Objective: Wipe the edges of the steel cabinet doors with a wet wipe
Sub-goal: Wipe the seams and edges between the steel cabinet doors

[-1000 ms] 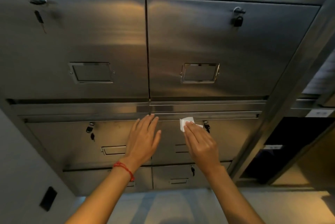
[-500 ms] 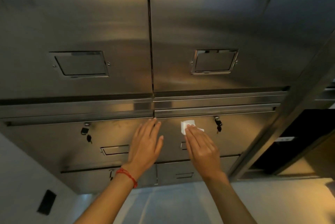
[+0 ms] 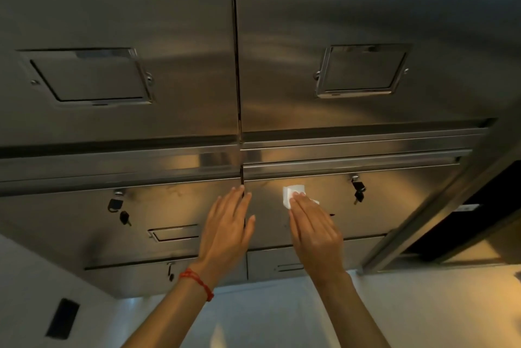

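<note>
The cabinet [image 3: 366, 9] fills the view, a bank of steel doors in rows with a vertical seam [image 3: 236, 65] down the middle. The two upper doors carry framed label holders [image 3: 362, 71]. Below them run horizontal rails [image 3: 352, 163], and under the rails sits the row being worked. On the right door [image 3: 408, 206] of that row a key [image 3: 358, 192] hangs in its lock; the left door [image 3: 70, 220] has a small padlock [image 3: 114, 204].

The left hand [image 3: 227, 230] lies flat across the seam between these two doors, fingers straight and close together, bracing and holding nothing. The right hand [image 3: 314, 229] presses the wipe [image 3: 293, 195] flat against the right door with straight fingers, just under the top rail and between seam and key. The grip here is a flat press, not a pinch. The wipe is folded small and white, most of it showing above the fingertips; how much lies beneath the hand cannot be made out.

The step in hand looks like wiping along the top edge of this door. The next move probably calls for sliding the wipe sideways up against the rail, with steady pressure, and easing round the hanging key rather than snagging it.
</note>
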A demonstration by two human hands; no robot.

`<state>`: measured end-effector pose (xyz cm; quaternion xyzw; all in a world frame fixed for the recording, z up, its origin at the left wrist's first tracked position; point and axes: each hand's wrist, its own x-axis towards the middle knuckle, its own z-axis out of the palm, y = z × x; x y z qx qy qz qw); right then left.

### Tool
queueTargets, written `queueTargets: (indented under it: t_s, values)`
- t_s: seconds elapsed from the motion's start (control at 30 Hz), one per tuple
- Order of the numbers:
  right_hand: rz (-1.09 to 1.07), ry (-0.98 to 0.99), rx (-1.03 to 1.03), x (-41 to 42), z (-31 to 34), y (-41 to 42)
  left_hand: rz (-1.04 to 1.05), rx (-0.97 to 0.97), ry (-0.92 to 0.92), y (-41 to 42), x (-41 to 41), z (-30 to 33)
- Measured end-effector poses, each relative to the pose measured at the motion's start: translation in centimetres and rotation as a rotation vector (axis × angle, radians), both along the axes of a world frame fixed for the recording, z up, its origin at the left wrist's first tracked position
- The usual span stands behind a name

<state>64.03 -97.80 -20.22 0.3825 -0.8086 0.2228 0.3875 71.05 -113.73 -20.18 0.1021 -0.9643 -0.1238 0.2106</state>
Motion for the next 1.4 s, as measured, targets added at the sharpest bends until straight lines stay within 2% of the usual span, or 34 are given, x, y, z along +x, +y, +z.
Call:
queueTargets:
  t_s: [0.37, 0.77, 1.03, 1.4]
  values:
    - [0.079, 0.035, -0.139, -2.5, -2.1, -1.1, 0.047, -0.046, 0.106, 0.4, -1.2, -3.0]
    - [0.083, 0.062, -0.268, -3.2, -1.4, -4.0, 0.119, -0.157, 0.228, -1.1, -2.0, -1.4]
    - [0.091, 0.064, -0.274, -3.5, -1.7, -5.8, 0.139, -0.249, 0.252, -3.0, -2.6, -1.4]
    - [0.099, 0.182, -0.382, -4.6, 0.9, -8.0, 0.167, -0.339, 0.325, -4.5, -4.2, -1.1]
